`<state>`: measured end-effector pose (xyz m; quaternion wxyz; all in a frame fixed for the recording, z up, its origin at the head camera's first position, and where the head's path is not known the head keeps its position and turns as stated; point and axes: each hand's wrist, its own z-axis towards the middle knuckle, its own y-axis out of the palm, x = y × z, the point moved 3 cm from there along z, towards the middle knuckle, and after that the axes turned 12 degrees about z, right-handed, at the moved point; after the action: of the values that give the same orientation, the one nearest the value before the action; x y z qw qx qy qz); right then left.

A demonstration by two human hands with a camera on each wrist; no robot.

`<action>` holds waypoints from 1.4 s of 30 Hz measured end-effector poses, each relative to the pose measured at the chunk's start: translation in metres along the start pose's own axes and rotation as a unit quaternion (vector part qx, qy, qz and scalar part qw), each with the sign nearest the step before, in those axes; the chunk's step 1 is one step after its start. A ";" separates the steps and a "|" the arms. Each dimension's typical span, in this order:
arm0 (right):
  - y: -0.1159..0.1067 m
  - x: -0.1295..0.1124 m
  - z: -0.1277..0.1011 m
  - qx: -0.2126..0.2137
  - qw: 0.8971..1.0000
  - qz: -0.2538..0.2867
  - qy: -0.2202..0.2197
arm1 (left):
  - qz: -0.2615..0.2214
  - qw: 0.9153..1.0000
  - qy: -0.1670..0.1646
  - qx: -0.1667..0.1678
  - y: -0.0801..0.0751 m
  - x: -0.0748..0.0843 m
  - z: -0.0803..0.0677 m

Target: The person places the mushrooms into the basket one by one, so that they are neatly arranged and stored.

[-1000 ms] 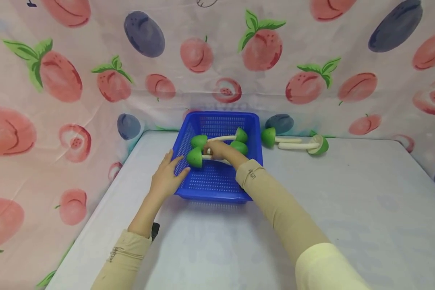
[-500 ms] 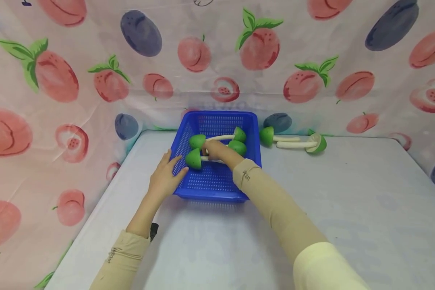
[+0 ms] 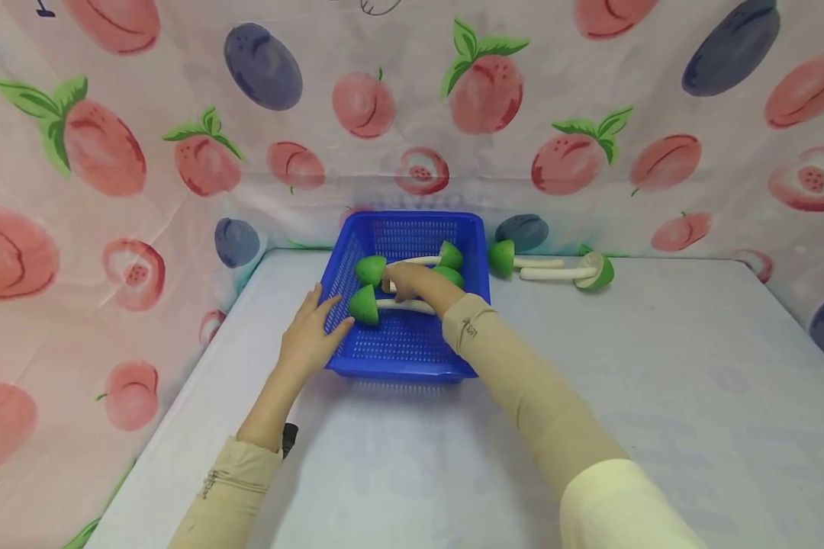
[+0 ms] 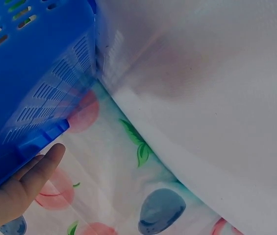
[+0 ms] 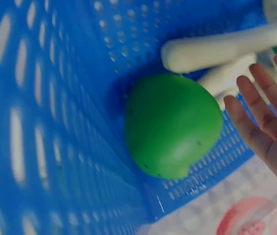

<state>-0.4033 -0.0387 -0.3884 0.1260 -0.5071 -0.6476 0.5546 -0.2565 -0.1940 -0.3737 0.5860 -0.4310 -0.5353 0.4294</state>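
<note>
A blue perforated plastic basket (image 3: 401, 367) holds several toy mushrooms with green caps and white stems. My left hand (image 3: 306, 335) rests at its left rim with fingers spread; in the left wrist view, straight fingers (image 4: 41, 171) lie along the basket's outside. Inside, my right hand (image 3: 415, 280) reaches down over the stems, partly covering them. The right wrist view shows its fingers (image 5: 263, 110) extended beside the stems, gripping nothing. One green-capped mushroom (image 3: 364, 306) lies nearest the front, its stem pointing right. Close to the basket wall is another green cap (image 5: 172, 125).
Two more mushrooms lie on the white table right of the basket, one with its cap (image 3: 501, 258) near the basket wall, the other with its cap (image 3: 595, 272) farther right. A fruit-print cloth (image 3: 419, 99) hangs behind and at the left.
The front mushroom has shifted slightly toward the basket's front, and more of its stem shows. My right hand stays over the stems; my left hand keeps its place at the rim.
</note>
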 end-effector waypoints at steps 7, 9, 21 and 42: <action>-0.015 -0.001 0.007 0.014 0.995 0.090 -0.051 | -0.002 1.000 -0.001 0.000 -0.004 -0.003 -0.001; -0.030 -0.027 -0.027 0.006 0.995 0.098 -0.036 | -0.004 1.000 -0.001 0.002 -0.006 -0.004 -0.001; -0.003 -0.006 0.019 -0.022 1.000 -0.002 -0.022 | 0.001 1.000 -0.005 0.007 -0.008 -0.012 0.001; 0.007 -0.029 -0.028 0.049 0.998 0.009 0.033 | -0.002 1.000 0.006 0.000 0.000 0.000 0.000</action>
<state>-0.3663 -0.0460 -0.3733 0.1672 -0.5241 -0.6105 0.5699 -0.2561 -0.1936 -0.3740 0.5903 -0.4324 -0.5324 0.4257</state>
